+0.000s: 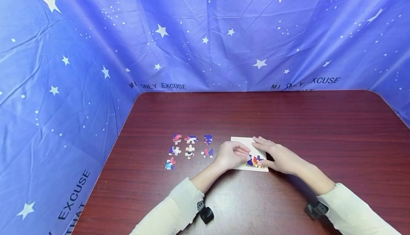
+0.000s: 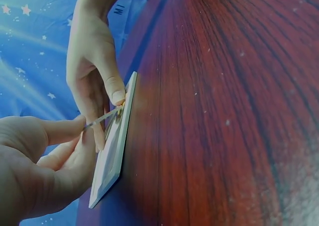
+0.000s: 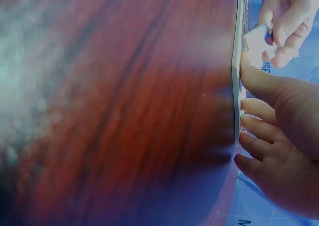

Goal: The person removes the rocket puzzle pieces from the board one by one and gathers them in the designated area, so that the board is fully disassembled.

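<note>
My left hand pinches a jigsaw piece between thumb and fingertips. The piece is tilted over the pale puzzle tray, and in the left wrist view its lower edge meets the pieces there. Several joined, colourful pieces lie in the near right part of the tray, partly covered by fingers. At the tray's right side my right hand has its thumb on the pieces. Its other fingers stretch, fairly straight, across the tray's far right part.
Several loose jigsaw pieces lie in loose rows on the brown wooden table, left of the tray. A blue curtain with stars hangs behind the table and along its sides.
</note>
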### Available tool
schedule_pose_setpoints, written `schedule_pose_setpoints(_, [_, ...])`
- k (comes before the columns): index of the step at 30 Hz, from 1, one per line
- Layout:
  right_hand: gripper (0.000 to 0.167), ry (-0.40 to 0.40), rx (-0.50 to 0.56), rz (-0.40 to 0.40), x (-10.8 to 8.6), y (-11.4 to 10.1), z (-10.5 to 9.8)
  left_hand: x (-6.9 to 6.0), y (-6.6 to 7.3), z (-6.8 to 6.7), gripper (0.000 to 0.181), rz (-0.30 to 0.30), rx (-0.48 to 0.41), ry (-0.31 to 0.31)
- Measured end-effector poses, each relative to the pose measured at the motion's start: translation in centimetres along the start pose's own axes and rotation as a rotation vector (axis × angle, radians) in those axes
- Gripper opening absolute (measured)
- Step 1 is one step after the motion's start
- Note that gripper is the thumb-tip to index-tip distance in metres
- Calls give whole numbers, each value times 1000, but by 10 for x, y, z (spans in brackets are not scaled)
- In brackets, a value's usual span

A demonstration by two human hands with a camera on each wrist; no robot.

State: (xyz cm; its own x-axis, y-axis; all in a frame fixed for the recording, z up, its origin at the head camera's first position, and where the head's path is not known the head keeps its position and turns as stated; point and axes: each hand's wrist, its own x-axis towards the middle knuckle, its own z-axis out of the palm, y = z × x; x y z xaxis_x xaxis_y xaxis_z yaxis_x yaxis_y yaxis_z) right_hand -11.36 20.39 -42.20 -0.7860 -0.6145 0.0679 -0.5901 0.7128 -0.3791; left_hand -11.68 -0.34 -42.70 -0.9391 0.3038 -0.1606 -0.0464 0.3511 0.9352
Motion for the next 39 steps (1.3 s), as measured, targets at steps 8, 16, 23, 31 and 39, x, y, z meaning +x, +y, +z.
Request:
schedule_pose_setpoints(8, [62, 18, -15, -5, -1, 1, 1, -2, 1, -1, 13, -7, 106, 19])
schedule_pose_setpoints(16, [61, 2, 8, -5, -1, 1, 0, -3, -2, 0, 9, 53, 179, 108])
schedule_pose_setpoints(23, [62, 2, 16, -12, 0, 2, -1, -6, -3, -4, 8, 52, 202, 122])
schedule_pose_setpoints(31, [61, -3, 22, 3, 0, 0, -1, -12, -5, -17, 8, 27, 117, 104])
schedule_pose_setpoints(39, [64, -15, 16, 17, 1, 0, 0, -21, -10, -33, 10, -20, 64, 93])
